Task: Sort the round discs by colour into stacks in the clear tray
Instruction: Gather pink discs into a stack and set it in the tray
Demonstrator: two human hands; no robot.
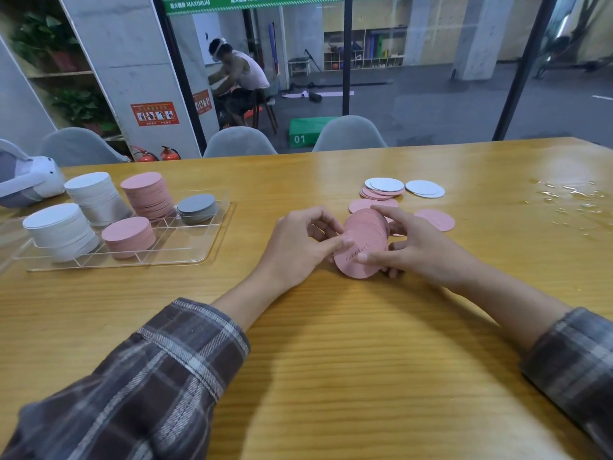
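Fingers of the left hand (305, 242) and right hand (419, 250) clamp a bundle of thin pink round discs (361, 252) from both sides, held on edge just above the yellow wooden table (331, 343). Squeezed unevenly, the bundle could fan out and spill before reaching the 2 pink stacks (147, 197) in the clear plastic tray (194, 249), well apart to the left.

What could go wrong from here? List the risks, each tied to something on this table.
1. The pink bundle is held tilted between the left hand and right hand; discs could fan out and slip.
2. The front white stack in the clear tray leans; a bump may topple it.
3. The wet patch lies right of the loose discs; strays might get soaked.
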